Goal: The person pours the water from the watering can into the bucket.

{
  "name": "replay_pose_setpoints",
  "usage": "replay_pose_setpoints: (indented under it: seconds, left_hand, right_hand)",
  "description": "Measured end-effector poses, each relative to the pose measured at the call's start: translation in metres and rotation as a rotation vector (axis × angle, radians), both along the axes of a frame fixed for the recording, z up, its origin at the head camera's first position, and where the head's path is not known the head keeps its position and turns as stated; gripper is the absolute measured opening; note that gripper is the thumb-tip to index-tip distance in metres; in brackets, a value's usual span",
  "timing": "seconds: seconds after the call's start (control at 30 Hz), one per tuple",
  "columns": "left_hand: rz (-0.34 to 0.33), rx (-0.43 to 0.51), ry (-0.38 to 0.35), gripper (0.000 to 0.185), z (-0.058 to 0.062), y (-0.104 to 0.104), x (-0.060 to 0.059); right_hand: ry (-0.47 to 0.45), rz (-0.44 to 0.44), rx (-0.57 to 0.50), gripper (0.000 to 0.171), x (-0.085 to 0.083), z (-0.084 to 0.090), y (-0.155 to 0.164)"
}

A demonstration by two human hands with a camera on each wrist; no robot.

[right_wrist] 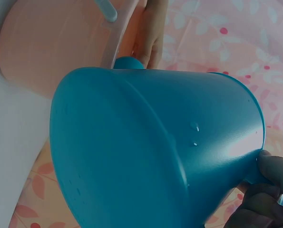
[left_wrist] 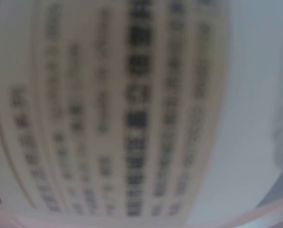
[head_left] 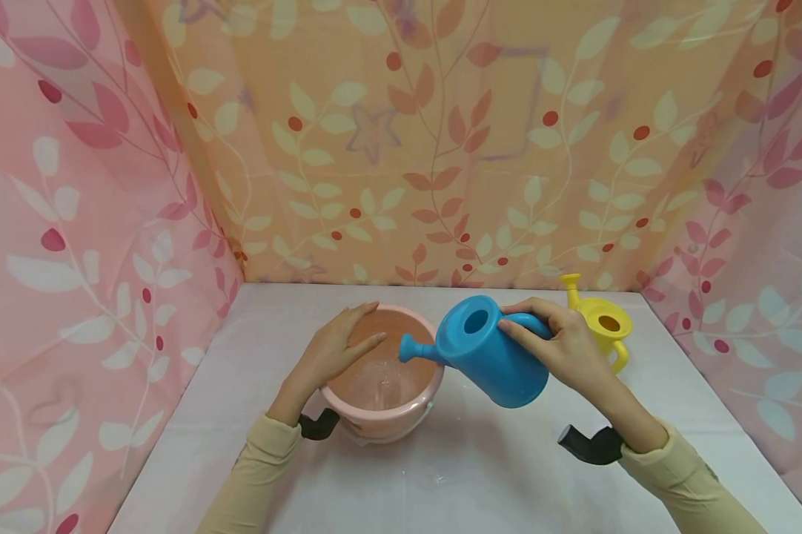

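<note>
A blue watering can (head_left: 501, 367) is held tilted by its handle in my right hand (head_left: 571, 345), its spout pointing left over a pink bucket (head_left: 381, 423). Thumb and curled fingers (right_wrist: 258, 209) grip that handle in the right wrist view, where a few drops show on the can. My left hand (head_left: 330, 345) rests at the bucket's left rim, fingers extended along and over it. Inside the bucket, what looks like water is stirred near the bottom. A blurred printed label (left_wrist: 131, 118) on a pale surface fills the left wrist view.
Behind my right hand stands a yellow watering can (head_left: 588, 311) on the white table (head_left: 481, 467). Small wet spots (head_left: 437, 478) mark the tabletop in front of the bucket. Floral cloth (head_left: 428, 148) hangs at the back and both sides.
</note>
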State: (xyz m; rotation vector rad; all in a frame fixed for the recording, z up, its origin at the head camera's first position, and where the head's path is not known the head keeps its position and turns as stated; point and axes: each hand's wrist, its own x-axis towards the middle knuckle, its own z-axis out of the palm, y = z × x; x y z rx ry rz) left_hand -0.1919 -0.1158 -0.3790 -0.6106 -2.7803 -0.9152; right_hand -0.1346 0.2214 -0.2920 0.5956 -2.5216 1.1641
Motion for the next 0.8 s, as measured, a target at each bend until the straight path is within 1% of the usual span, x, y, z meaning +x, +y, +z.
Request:
replay_pose_setpoints:
  seconds: [0.43, 0.8]
  left_hand:
    - [0.004, 0.011, -0.015, 0.062, 0.0001, 0.0003, 0.0009]
    - [-0.002, 0.005, -0.001, 0.066, -0.0009, -0.0004, 0.0005]
  right_hand:
    - [0.005, -0.001, 0.0, 0.027, -0.0007, -0.0004, 0.0004]
    - [-0.008, 0.001, 0.007, 0.027, -0.001, 0.0004, 0.0004]
